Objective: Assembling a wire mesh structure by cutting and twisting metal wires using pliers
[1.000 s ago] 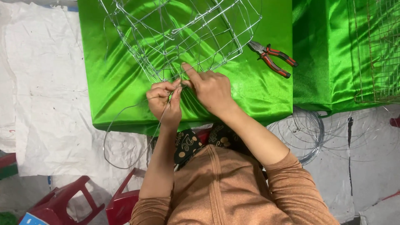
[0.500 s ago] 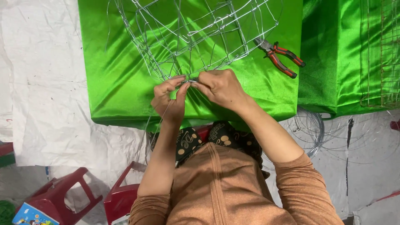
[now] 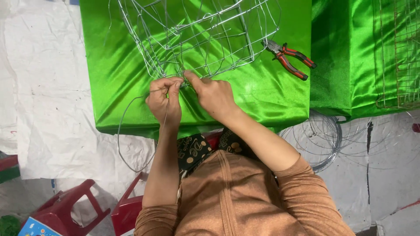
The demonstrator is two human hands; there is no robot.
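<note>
A silver wire frame (image 3: 197,35) of crossing rods rests on a block wrapped in shiny green cloth (image 3: 118,65). My left hand (image 3: 165,102) pinches a thin loose wire (image 3: 124,131) that loops down over the block's front edge. My right hand (image 3: 212,94) grips the lower edge of the wire frame right beside the left fingertips. Both hands meet at one joint of the frame. My brown sleeves and torso fill the bottom of the view.
Red-handled pliers (image 3: 291,59) lie on the green cloth to the right of the frame. A second green-covered block (image 3: 350,65) with a wire grid (image 3: 400,52) stands at right. Coils of wire (image 3: 321,140) lie on the white floor sheet. Red plastic stools (image 3: 65,209) sit at lower left.
My hands stay at the same joint of the frame, the fingers shifting slightly as the loose wire is worked. The camera view has drifted a little.
</note>
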